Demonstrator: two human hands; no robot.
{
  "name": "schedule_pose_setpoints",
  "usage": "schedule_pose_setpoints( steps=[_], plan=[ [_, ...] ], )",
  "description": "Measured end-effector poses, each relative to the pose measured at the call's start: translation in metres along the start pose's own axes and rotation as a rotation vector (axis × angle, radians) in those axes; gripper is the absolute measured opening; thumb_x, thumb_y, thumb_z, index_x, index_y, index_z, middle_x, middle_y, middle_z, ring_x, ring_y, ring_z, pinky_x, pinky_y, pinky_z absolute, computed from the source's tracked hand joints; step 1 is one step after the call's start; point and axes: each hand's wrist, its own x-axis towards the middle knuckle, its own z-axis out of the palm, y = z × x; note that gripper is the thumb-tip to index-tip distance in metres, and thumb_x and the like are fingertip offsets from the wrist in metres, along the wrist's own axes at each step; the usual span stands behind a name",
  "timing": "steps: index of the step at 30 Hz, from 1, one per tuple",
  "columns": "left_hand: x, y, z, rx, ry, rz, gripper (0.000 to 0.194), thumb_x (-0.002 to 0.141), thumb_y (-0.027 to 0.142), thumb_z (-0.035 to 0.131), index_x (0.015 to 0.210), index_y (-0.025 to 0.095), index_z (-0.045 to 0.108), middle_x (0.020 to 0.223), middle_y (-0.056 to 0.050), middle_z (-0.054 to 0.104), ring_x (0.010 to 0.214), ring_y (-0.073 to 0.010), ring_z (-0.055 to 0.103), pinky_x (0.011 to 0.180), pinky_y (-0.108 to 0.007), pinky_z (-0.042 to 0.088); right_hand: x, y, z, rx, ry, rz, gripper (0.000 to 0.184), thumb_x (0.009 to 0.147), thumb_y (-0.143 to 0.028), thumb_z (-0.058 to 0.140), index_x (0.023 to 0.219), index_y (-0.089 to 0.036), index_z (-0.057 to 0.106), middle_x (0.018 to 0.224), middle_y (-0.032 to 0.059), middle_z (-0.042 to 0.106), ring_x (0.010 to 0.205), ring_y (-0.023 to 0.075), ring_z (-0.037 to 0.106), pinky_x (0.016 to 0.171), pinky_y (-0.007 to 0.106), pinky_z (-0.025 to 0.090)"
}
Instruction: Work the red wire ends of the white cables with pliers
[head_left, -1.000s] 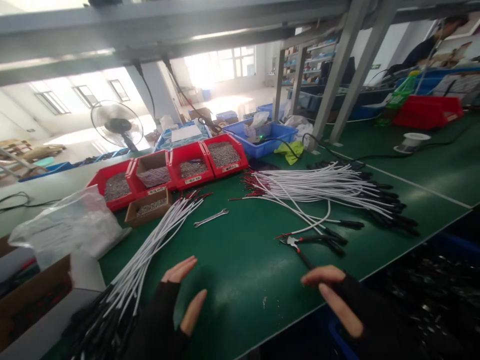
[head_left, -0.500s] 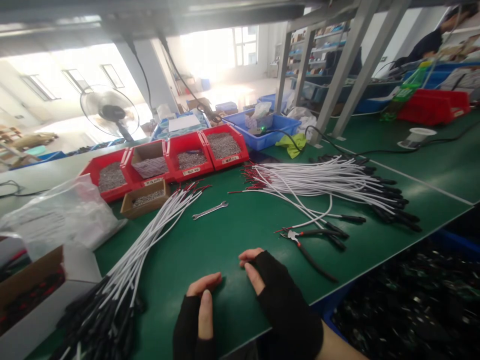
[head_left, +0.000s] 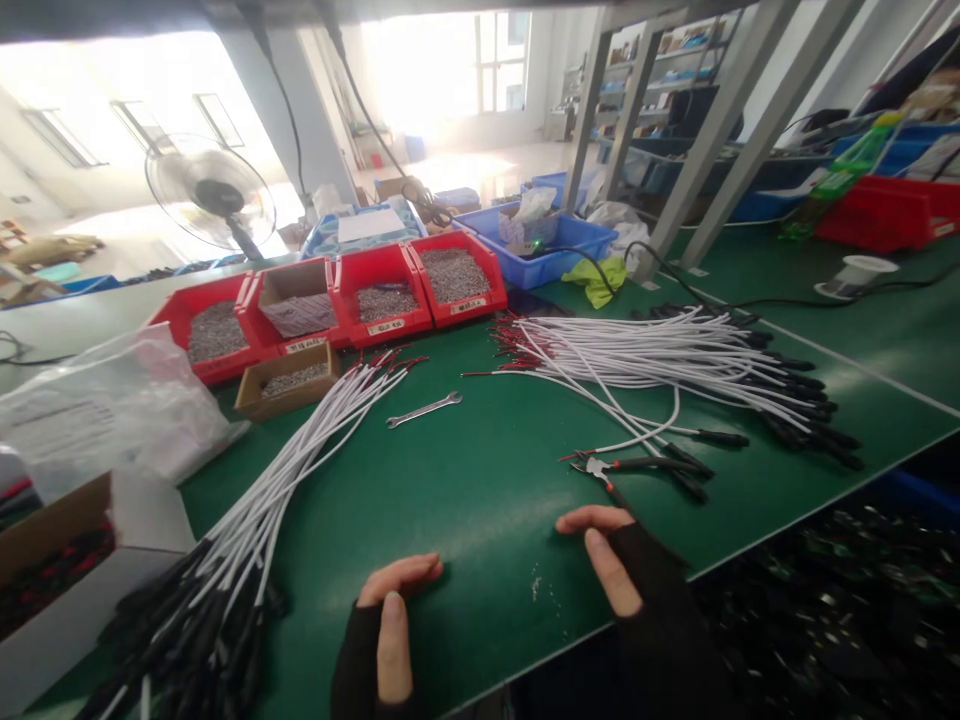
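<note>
My left hand (head_left: 390, 625), in a black fingerless glove, rests at the near edge of the green table with fingers stretched and nothing in it. To the right, my right hand (head_left: 619, 570) is gloved the same way, its thumb and fingers apart and holding nothing. It lies just below the cutting pliers (head_left: 596, 467) and covers part of one dark handle. Small pale specks (head_left: 535, 585) lie between both hands. A wrench (head_left: 424, 410) lies farther back. White cables (head_left: 300, 460) with black ends are bunched at left, and another cable bunch (head_left: 645, 350) lies at right.
Red bins (head_left: 386, 328) of small metal parts line the back, with a small cardboard box (head_left: 247, 396) before them. At left are a plastic bag (head_left: 112, 410) and a white box (head_left: 154, 515). Metal posts (head_left: 724, 130) rise at the right. Dark parts (head_left: 832, 620) fill the space below the edge.
My right hand has moved right, away from my left hand and up to the pliers' handle. Pale specks now show on the table where it was. My left hand has shifted slightly left.
</note>
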Motion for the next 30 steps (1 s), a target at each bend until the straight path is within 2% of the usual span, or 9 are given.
schedule_pose_setpoints(
  steps=[3,6,8,10,11,14,18,25,30],
  plan=[
    [0.000,0.003,0.001,0.014,0.003,0.012,0.035,0.100,0.055,0.064,0.089,0.025,0.079,0.092,0.002,0.078,0.085,-0.0154,0.069,0.084,-0.020,0.051,-0.015,-0.014,0.035,0.105,-0.080,-0.043,0.020,0.103,-0.031,0.046,0.100,-0.028,0.065,0.100,-0.0025,0.070,0.100,0.0177,0.062,0.094,0.027,0.042],
    [-0.001,0.005,0.000,0.048,0.000,0.020,0.034,0.101,0.053,0.062,0.089,0.026,0.079,0.091,0.002,0.077,0.087,-0.0171,0.068,0.085,-0.021,0.050,-0.017,-0.023,0.053,0.153,-0.171,-0.033,0.023,0.103,-0.034,0.045,0.098,-0.027,0.067,0.096,-0.0032,0.072,0.094,0.0174,0.065,0.088,0.027,0.045],
    [-0.002,0.004,-0.001,0.067,0.004,0.019,0.033,0.102,0.050,0.060,0.090,0.026,0.078,0.092,0.001,0.077,0.088,-0.0184,0.068,0.086,-0.024,0.050,-0.010,-0.022,0.046,0.145,-0.189,-0.015,0.029,0.105,-0.043,0.044,0.097,-0.031,0.069,0.095,-0.0039,0.072,0.095,0.0186,0.066,0.086,0.028,0.046],
    [-0.003,0.003,-0.002,0.079,0.012,0.014,0.033,0.103,0.048,0.058,0.090,0.024,0.078,0.094,-0.001,0.076,0.088,-0.0200,0.069,0.087,-0.026,0.050,0.002,-0.017,0.029,0.080,-0.139,-0.059,0.032,0.106,-0.049,0.044,0.099,-0.034,0.071,0.102,-0.0039,0.073,0.104,0.0203,0.065,0.095,0.031,0.043],
    [-0.003,0.003,-0.002,0.072,0.014,0.014,0.034,0.103,0.047,0.057,0.090,0.023,0.078,0.094,-0.001,0.076,0.088,-0.0202,0.069,0.086,-0.027,0.050,0.008,-0.013,0.019,0.040,-0.049,-0.103,0.031,0.106,-0.049,0.045,0.099,-0.034,0.071,0.104,-0.0027,0.073,0.107,0.0222,0.065,0.098,0.034,0.042],
    [-0.002,0.002,0.000,0.011,0.006,0.022,0.033,0.102,0.048,0.059,0.088,0.025,0.078,0.092,0.002,0.077,0.085,-0.0173,0.069,0.084,-0.023,0.050,0.021,0.001,-0.009,0.003,0.101,-0.070,0.030,0.102,-0.050,0.049,0.096,-0.031,0.071,0.105,0.0007,0.072,0.107,0.0265,0.064,0.099,0.045,0.043],
    [0.001,0.004,0.004,-0.045,-0.008,0.023,0.031,0.101,0.051,0.062,0.088,0.029,0.079,0.089,0.005,0.078,0.083,-0.0150,0.067,0.084,-0.018,0.049,0.025,0.011,-0.020,-0.050,0.076,-0.041,0.029,0.102,-0.051,0.049,0.104,-0.032,0.070,0.113,0.0020,0.070,0.114,0.0296,0.061,0.103,0.052,0.039],
    [0.006,-0.004,-0.003,-0.014,-0.025,0.022,0.034,0.098,0.056,0.064,0.084,0.029,0.080,0.086,0.004,0.078,0.085,-0.0187,0.066,0.086,-0.023,0.048,0.039,-0.003,0.019,-0.015,-0.035,-0.110,0.031,0.102,-0.045,0.042,0.101,-0.024,0.065,0.109,0.0082,0.070,0.115,0.0286,0.061,0.108,0.049,0.036],
    [0.005,-0.005,-0.004,-0.012,-0.009,0.009,0.035,0.097,0.059,0.065,0.083,0.031,0.080,0.086,0.005,0.078,0.082,-0.0169,0.065,0.085,-0.019,0.048,0.019,-0.009,0.050,0.002,-0.332,-0.082,0.025,0.103,-0.043,0.048,0.114,-0.028,0.064,0.115,0.0032,0.072,0.111,0.0256,0.067,0.100,0.043,0.045]
  ],
)
